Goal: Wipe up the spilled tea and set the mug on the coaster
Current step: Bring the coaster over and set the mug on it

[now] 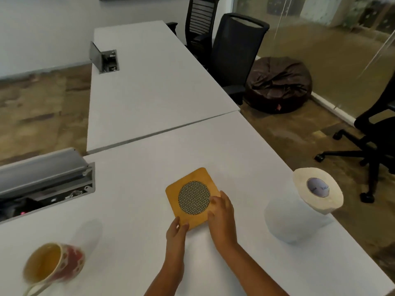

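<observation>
**Coaster squared up, mug well off to the side**

Head view: left hand (176, 230) pinching the coaster's (193, 198) near corner, thumb on top; right hand (222, 216) resting with relaxed fingers on its right edge. Mug (54, 262) far left of the fingers, full of tea. Paper roll (316, 190) well right of them. No spill discernible. Risk: slopping tea when lifting, given the brimming level.

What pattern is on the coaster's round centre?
A black-and-white woven lattice on the coaster, head view.
</observation>
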`<act>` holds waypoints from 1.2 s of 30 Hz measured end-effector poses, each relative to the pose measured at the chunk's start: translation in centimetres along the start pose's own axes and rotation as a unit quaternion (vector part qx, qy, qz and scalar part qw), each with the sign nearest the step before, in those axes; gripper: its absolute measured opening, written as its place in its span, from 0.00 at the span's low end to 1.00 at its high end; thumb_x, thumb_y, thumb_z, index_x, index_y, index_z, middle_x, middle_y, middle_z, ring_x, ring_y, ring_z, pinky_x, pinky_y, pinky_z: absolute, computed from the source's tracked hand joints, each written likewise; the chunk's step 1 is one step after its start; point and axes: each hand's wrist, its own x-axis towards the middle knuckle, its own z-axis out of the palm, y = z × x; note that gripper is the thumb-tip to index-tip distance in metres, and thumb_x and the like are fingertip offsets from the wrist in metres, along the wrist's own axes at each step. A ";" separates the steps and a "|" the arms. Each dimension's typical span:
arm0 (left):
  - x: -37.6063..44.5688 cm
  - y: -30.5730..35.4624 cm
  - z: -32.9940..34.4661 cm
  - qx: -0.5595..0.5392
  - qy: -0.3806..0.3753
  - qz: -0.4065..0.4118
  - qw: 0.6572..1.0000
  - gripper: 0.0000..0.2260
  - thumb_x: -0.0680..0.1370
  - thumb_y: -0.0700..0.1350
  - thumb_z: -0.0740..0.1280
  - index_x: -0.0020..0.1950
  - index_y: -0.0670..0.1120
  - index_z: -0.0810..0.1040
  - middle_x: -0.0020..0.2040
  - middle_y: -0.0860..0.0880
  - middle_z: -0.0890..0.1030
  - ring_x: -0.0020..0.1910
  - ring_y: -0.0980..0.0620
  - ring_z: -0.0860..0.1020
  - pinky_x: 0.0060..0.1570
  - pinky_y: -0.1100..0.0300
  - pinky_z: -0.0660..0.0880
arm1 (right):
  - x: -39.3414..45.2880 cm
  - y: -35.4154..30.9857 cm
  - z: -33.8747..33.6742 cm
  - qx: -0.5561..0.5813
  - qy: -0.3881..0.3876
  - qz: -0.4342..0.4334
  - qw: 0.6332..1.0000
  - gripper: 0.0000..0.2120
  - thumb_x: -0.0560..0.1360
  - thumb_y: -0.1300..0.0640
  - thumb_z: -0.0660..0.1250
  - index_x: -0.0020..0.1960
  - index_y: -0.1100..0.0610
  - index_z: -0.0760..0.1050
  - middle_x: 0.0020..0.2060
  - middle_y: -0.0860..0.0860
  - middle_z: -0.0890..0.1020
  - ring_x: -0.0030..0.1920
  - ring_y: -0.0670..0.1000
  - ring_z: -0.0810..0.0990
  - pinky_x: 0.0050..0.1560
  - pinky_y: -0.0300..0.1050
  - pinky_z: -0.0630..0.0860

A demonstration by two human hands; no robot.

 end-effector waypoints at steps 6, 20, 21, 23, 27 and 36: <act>-2.4 -0.6 -7.0 -0.051 0.051 -0.009 0.997 0.10 0.79 0.42 0.59 0.59 0.47 0.73 0.55 0.53 0.74 0.56 0.55 0.71 0.60 0.59 0.63 | -4.4 -3.2 2.5 0.043 -0.020 -0.026 0.999 0.19 0.73 0.69 0.62 0.60 0.55 0.72 0.69 0.51 0.65 0.69 0.49 0.65 0.60 0.35 0.66; -4.1 -1.4 -17.0 -0.026 0.080 -0.008 0.996 0.10 0.77 0.39 0.61 0.42 0.53 0.75 0.44 0.54 0.77 0.43 0.59 0.73 0.40 0.66 0.68 | -10.7 -5.6 9.0 0.071 -0.067 -0.028 0.995 0.14 0.69 0.67 0.71 0.51 0.55 0.73 0.58 0.47 0.70 0.53 0.44 0.71 0.51 0.33 0.67; -3.9 -1.8 -17.5 -0.022 0.081 -0.017 0.996 0.08 0.77 0.39 0.61 0.45 0.50 0.76 0.47 0.52 0.77 0.46 0.57 0.74 0.43 0.65 0.70 | -10.8 -5.6 9.4 0.065 -0.072 -0.027 0.995 0.14 0.69 0.66 0.71 0.51 0.55 0.72 0.57 0.46 0.71 0.53 0.44 0.71 0.50 0.33 0.67; -3.7 -2.3 -18.2 -0.015 0.083 -0.037 0.996 0.10 0.77 0.39 0.62 0.58 0.43 0.75 0.56 0.45 0.75 0.53 0.50 0.74 0.53 0.58 0.71 | -10.9 -5.5 10.1 0.057 -0.083 -0.019 0.995 0.15 0.68 0.65 0.72 0.51 0.55 0.72 0.56 0.46 0.71 0.53 0.45 0.72 0.50 0.35 0.68; -3.2 -3.0 -19.0 -0.007 0.089 -0.067 0.994 0.18 0.76 0.40 0.63 0.66 0.39 0.69 0.60 0.43 0.72 0.57 0.47 0.72 0.59 0.53 0.69 | -10.8 -5.4 11.2 0.052 -0.093 -0.016 0.994 0.15 0.68 0.66 0.72 0.50 0.55 0.72 0.53 0.45 0.71 0.51 0.46 0.72 0.49 0.36 0.68; -1.7 -3.7 -19.7 0.033 0.091 -0.081 0.992 0.16 0.75 0.40 0.64 0.62 0.40 0.74 0.53 0.46 0.76 0.52 0.47 0.76 0.52 0.53 0.73 | -10.2 -4.9 12.5 0.028 -0.110 -0.018 0.993 0.16 0.67 0.65 0.73 0.51 0.55 0.72 0.49 0.46 0.72 0.52 0.48 0.73 0.50 0.33 0.69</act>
